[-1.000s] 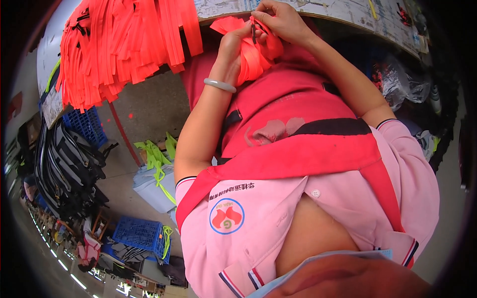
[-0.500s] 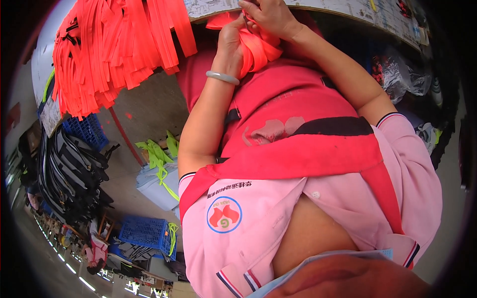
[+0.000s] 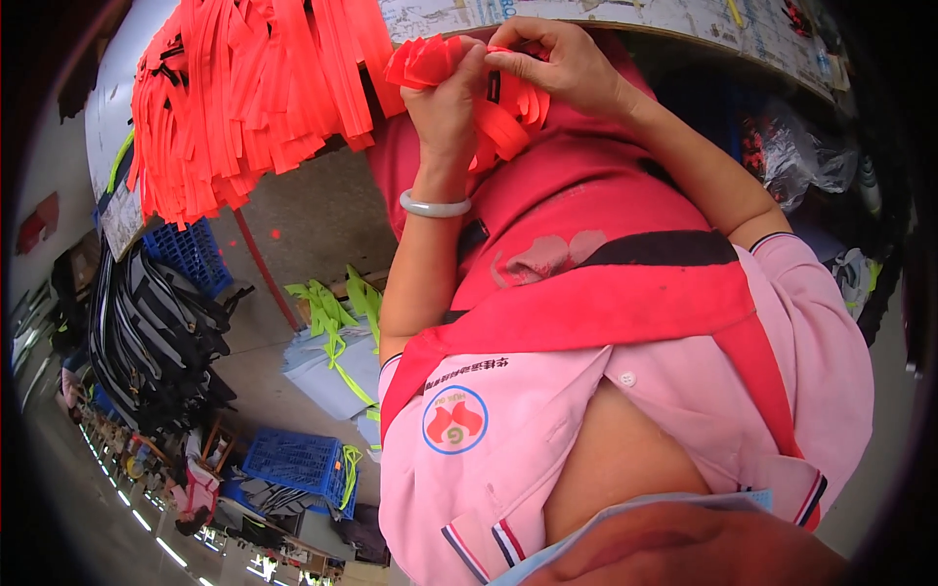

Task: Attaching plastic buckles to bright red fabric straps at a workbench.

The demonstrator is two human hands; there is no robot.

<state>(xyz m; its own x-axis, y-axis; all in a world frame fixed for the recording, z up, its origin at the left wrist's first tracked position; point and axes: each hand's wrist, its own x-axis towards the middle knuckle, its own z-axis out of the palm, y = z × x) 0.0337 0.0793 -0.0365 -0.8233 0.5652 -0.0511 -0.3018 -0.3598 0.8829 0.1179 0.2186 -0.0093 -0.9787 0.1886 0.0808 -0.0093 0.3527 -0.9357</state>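
Note:
A bundle of bright orange-red fabric strips (image 3: 423,61) is in my left hand (image 3: 447,117), its fingers closed around it. Layered strip ends stick out to the left of that hand, and longer loops hang down over the red apron (image 3: 576,195). Close beside it, my right hand (image 3: 576,76) has thumb and index finger pinched together at the bundle's edge, on a bit of the same orange-red strip. A small dark piece shows between the hands among the loops. A pale bangle (image 3: 435,207) circles my left wrist.
A large heap of orange-red strips (image 3: 244,107) hangs over the edge of the worktable (image 3: 625,12). Below it are dark strips (image 3: 151,337) and a blue crate (image 3: 191,256). Further down sit grey sheets with lime ties (image 3: 327,366) and another blue crate (image 3: 293,459). Clear plastic (image 3: 791,156) lies at right.
My left hand has turned and risen, so the layered strip ends now stick out to its left. My right hand has shifted slightly right and down. The whole view has moved a little.

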